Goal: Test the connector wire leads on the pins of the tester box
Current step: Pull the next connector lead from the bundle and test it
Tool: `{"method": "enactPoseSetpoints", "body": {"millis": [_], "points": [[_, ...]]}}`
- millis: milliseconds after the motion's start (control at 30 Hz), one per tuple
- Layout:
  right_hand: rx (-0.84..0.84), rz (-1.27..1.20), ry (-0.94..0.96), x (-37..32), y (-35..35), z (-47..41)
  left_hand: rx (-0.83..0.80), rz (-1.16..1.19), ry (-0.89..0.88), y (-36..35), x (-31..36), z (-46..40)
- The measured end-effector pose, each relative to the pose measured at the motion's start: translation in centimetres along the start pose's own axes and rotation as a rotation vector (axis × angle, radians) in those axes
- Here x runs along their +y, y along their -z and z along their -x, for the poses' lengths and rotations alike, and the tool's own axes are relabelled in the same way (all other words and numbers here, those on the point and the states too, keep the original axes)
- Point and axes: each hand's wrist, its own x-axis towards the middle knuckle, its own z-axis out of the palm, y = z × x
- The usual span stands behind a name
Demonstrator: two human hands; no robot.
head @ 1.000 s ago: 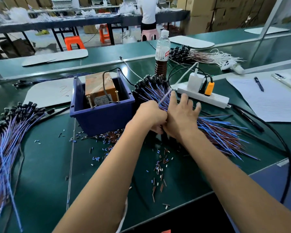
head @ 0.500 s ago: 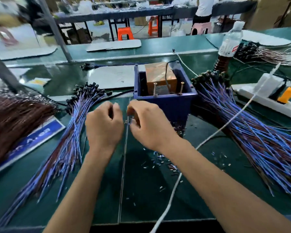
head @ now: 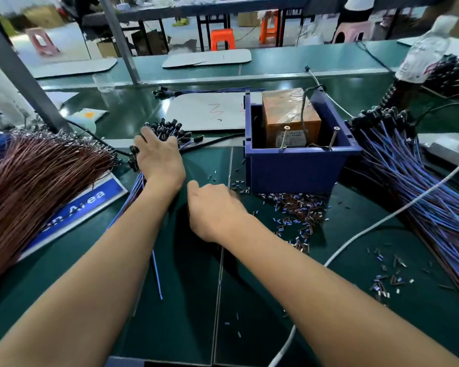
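The tester box (head: 289, 115), orange-brown, sits in a blue bin (head: 297, 168). Two upright metal pins (head: 285, 136) (head: 334, 136) stand at its front. My left hand (head: 157, 157) rests with straight fingers on the left pile of black connectors with blue wire leads (head: 170, 129). My right hand (head: 212, 207) hovers blurred over the mat just left of the bin, fingers loosely curled, with nothing seen in it. A larger pile of connector leads (head: 408, 176) fans out right of the bin.
A thick brown wire bundle (head: 37, 176) lies far left over a blue sign (head: 82, 207). Cut insulation scraps (head: 300, 210) litter the mat in front of the bin. A white cable (head: 382, 215) crosses the right side. A bottle (head: 424, 56) stands at the back right, a white board (head: 210, 109) behind the left pile.
Both hands left the right pile and came together before the bin. Now they have parted: my left hand reached out onto the left pile, my right hand shifted right.
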Motion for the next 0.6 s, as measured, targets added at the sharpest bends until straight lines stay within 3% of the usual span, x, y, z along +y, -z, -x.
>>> {"method": "enactPoseSetpoints", "body": {"millis": [167,300,367,467,500,600], "points": [[-0.009,-0.001,-0.025,-0.2,0.3,-0.2,-0.008,-0.098,-0.046,-0.6,0.2,-0.3],[-0.008,-0.078,-0.061,-0.1,0.3,-0.3,0.098,0.003,-0.105,-0.4,0.2,0.4],[-0.009,-0.144,-0.085,0.0,0.2,-0.5,0.142,0.262,-0.078,0.6,0.3,0.8],[-0.02,-0.258,-0.16,-0.1,0.6,-0.2,0.098,1.011,0.028,3.4,1.3,1.8],[0.001,-0.356,-0.174,-0.1,0.8,0.1,0.098,1.247,0.072,4.6,1.9,2.3],[0.169,-0.787,-0.038,-0.3,1.8,0.9,0.127,1.663,0.11,7.9,3.1,2.8]]}}
